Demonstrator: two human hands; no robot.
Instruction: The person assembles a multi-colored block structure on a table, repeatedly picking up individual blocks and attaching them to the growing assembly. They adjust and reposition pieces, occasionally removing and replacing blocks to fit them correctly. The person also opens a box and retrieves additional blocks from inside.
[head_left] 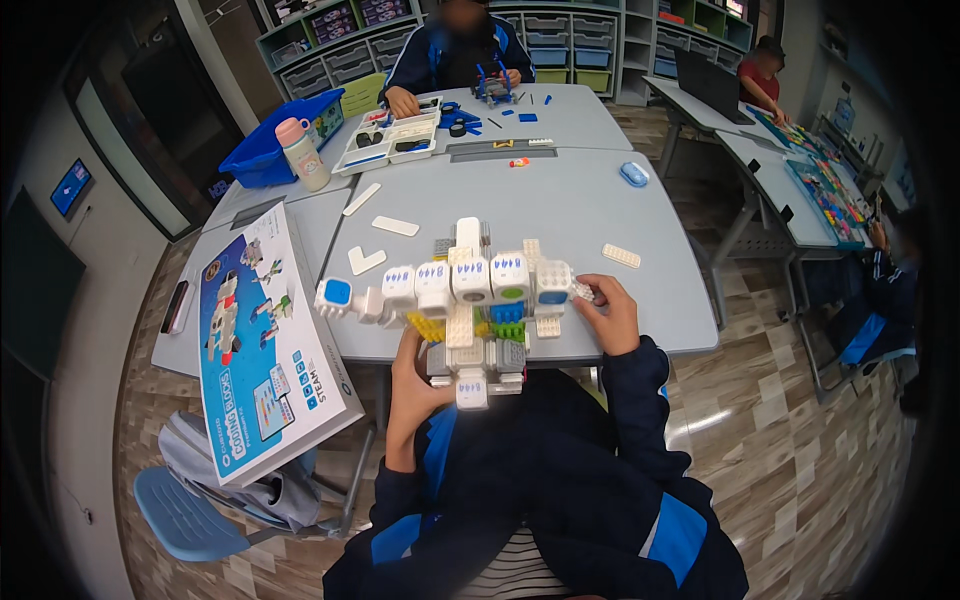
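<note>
A large model of white building-block modules [462, 278] stands at the table's near edge, with a long horizontal row on top and yellow, green, blue and grey bricks below. My left hand [412, 392] is wrapped round its lower left side, partly hidden by it. At the right end of the row, my right hand [612, 318] pinches a small light studded brick [583, 291] against the end module; whether it is attached I cannot tell. Loose white pieces lie beyond the model: an L-shaped plate [366, 261], a long plate [396, 226] and a studded plate [621, 256].
A big white-and-blue kit box [270, 350] overhangs the table at left. Farther back are a bottle [303, 155], a blue bin [262, 150] and a sorting tray [385, 150]. A person opposite handles a dark blue model [494, 88]. A blue oval item [634, 174] sits right.
</note>
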